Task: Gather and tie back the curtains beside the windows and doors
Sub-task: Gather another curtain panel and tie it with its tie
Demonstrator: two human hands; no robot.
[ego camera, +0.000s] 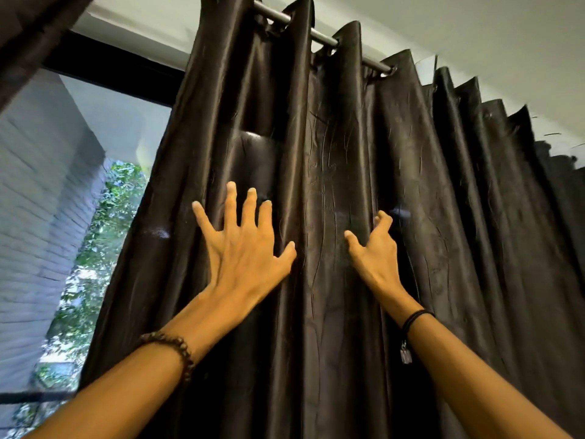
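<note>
The curtain [348,137] is dark and shiny. It hangs in long folds from a metal rod [323,38] near the top of the frame and fills the middle and the right side. The window [104,153] shows on the left, so the cloth is pulled partly off the glass but not bunched up yet.

The left hand [243,245] is in the middle of the frame. Its fingers are straight and spread wide, lying flat on the cloth. I think it is spread like that to push many folds at once.

The right hand [375,248] is just to the right of it, with one fold between them. Its fingers are bent like a claw and the thumb sticks out. It looks ready to grab a fold, but I cannot tell if it has any cloth pinched yet.

No tie is in view, so the tying looks like it comes later.
</note>
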